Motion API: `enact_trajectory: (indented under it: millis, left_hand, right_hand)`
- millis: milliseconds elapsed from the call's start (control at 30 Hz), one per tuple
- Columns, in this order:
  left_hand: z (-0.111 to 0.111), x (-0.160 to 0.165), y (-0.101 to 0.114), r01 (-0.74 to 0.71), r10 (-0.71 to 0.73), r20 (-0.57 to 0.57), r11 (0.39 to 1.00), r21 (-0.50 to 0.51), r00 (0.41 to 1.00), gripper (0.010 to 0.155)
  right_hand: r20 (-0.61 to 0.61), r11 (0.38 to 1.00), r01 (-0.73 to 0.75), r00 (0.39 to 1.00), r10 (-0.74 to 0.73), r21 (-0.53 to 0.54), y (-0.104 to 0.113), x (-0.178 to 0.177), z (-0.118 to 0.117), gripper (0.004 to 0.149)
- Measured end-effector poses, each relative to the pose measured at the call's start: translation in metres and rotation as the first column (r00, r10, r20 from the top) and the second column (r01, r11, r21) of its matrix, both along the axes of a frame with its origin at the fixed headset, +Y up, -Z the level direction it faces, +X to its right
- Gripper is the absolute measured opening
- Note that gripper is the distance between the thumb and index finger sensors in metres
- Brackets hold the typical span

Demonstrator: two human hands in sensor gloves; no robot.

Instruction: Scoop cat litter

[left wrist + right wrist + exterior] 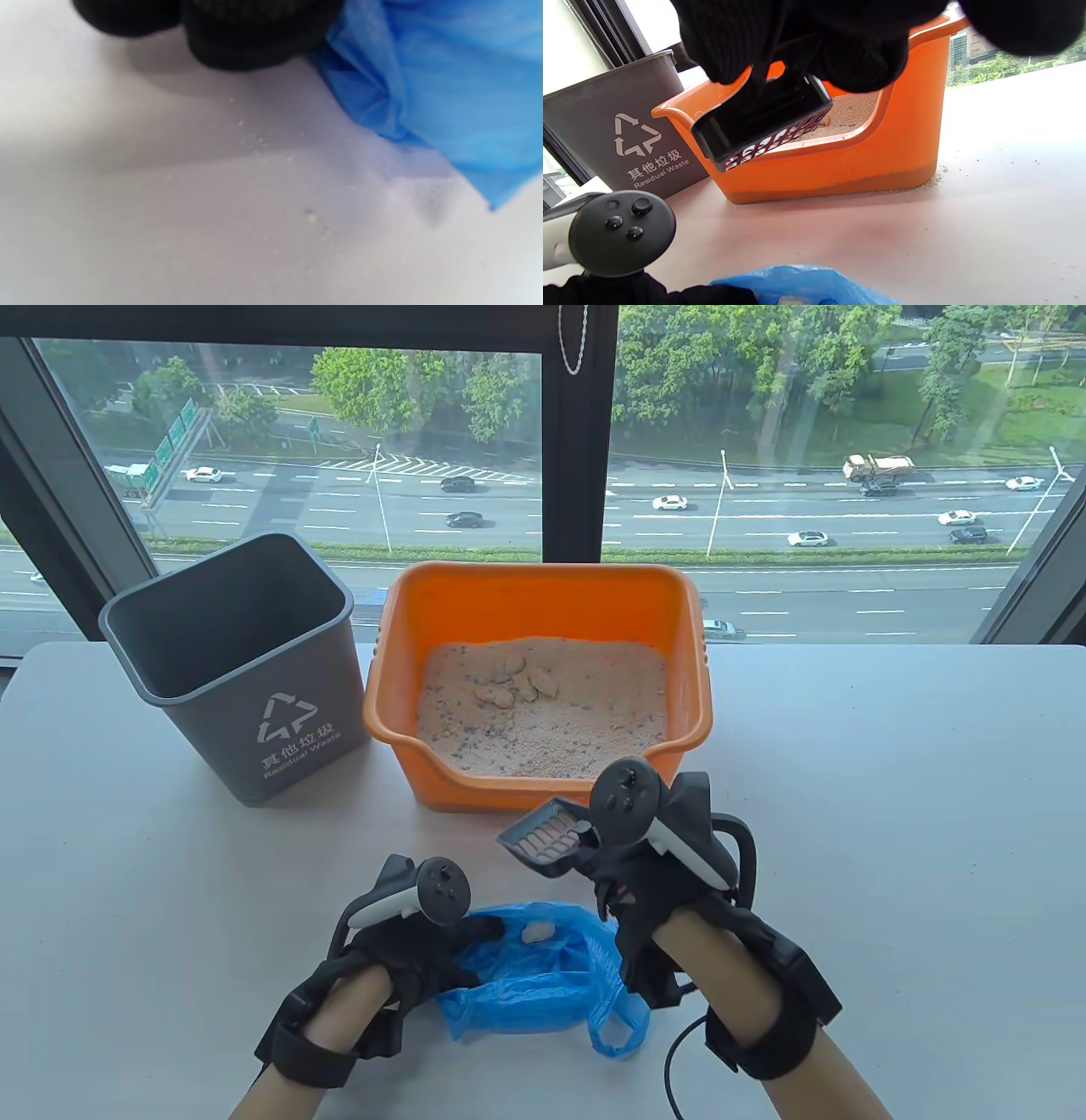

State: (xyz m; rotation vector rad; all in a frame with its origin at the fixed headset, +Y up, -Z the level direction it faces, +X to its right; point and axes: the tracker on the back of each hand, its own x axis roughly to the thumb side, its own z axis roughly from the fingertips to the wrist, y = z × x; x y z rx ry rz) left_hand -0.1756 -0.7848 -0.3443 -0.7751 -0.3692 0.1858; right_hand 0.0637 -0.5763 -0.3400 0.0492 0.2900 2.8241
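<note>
- The left hand point(407, 933) gripped one crumpled blue plastic bag point(543, 976), holding one pale clump point(536, 932), near the white counter's point(891, 814) front edge.
- The right hand point(632, 869) grasped one dark slotted plastic scoop point(547, 836) above the bag.
- Beyond, one orange plastic litter tub point(543, 598) held several clumps; bare counter lay right.
- One grey plastic waste bin point(246, 670) stood beside the tub's left.

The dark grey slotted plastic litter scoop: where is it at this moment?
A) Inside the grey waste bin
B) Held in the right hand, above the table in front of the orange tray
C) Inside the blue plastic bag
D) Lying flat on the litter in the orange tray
B: the right hand grips the dark grey slotted plastic litter scoop in the air, near the front wall of the orange plastic litter tray and above the blue plastic bag.
</note>
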Motion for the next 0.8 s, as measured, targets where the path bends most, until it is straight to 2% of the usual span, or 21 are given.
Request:
enact_trajectory:
  millis: [100, 167, 300, 433, 500, 600, 800]
  left_hand:
    - [0.0, 0.0, 0.0, -0.002, 0.002, 0.0, 1.0, -0.002, 1.0, 0.076]
    - [0.0, 0.0, 0.0, -0.002, 0.002, 0.0, 1.0, -0.002, 1.0, 0.076]
    - [0.0, 0.0, 0.0, -0.005, 0.005, 0.0, 1.0, -0.006, 1.0, 0.076]
    - [0.0, 0.0, 0.0, -0.009, 0.009, -0.001, 1.0, -0.011, 1.0, 0.076]
    - [0.0, 0.0, 0.0, -0.009, 0.009, 0.0, 1.0, -0.011, 1.0, 0.076]
    - [-0.001, 0.0, 0.0, -0.006, 0.007, 0.001, 1.0, -0.01, 1.0, 0.076]
    - [-0.001, 0.0, 0.0, -0.009, 0.009, 0.001, 1.0, -0.022, 1.0, 0.076]
  right_hand:
    - [0.089, 0.999, -0.047, 0.995, 0.046, 0.009, -0.007, -0.01, -0.035, 0.061]
    - [0.141, 0.996, -0.087, 0.986, 0.089, -0.021, -0.015, -0.018, -0.059, 0.063]
    - [0.24, 0.987, -0.144, 0.958, 0.156, -0.068, -0.042, -0.034, -0.106, 0.063]
    - [0.298, 0.96, -0.213, 0.918, 0.259, -0.18, -0.075, -0.048, -0.154, 0.062]
    - [0.288, 0.946, -0.218, 0.915, 0.283, -0.238, -0.088, -0.053, -0.172, 0.062]
    - [0.305, 0.96, -0.207, 0.917, 0.258, -0.188, -0.096, -0.065, -0.193, 0.061]
    - [0.276, 0.953, -0.246, 0.917, 0.288, -0.177, -0.103, -0.089, -0.226, 0.062]
